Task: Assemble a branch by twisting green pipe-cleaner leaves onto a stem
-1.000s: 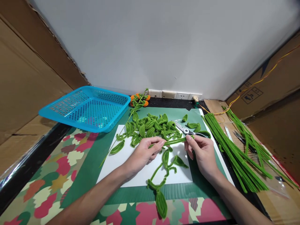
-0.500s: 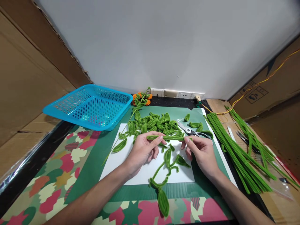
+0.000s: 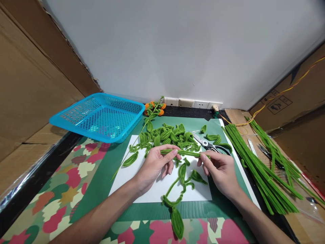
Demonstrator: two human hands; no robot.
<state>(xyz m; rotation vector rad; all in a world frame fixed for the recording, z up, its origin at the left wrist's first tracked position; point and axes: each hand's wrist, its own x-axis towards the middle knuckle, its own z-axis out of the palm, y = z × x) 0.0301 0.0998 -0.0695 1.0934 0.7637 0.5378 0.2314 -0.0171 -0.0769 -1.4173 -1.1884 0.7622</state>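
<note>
A green pipe cleaner strip (image 3: 188, 153), looking folded into parallel strands, stretches level between my two hands. My left hand (image 3: 158, 162) pinches one end between thumb and fingers. At the other end, my right hand (image 3: 215, 166) grips it the same way. Below them, a pipe cleaner sprig (image 3: 173, 205) with several leaves lies on the white paper (image 3: 149, 189), its lowest leaf hanging past the paper onto the patterned mat. Behind the hands is a pile of green pipe cleaner leaves (image 3: 167, 134). Scissors (image 3: 207, 144) rest just beyond my right hand.
A blue mesh basket (image 3: 122, 130) stands at the back left. Orange flowers on a green stem (image 3: 152, 110) lie beside it. Long green pipe cleaners (image 3: 254, 162) are bundled on the right, near pliers (image 3: 266, 152). Wall sockets (image 3: 201, 105) line the back, with a yellow cord (image 3: 256, 110).
The view has shifted slightly. Both hands keep their hold on the strip, whose right end has tipped down a little. The other things lie as before.
</note>
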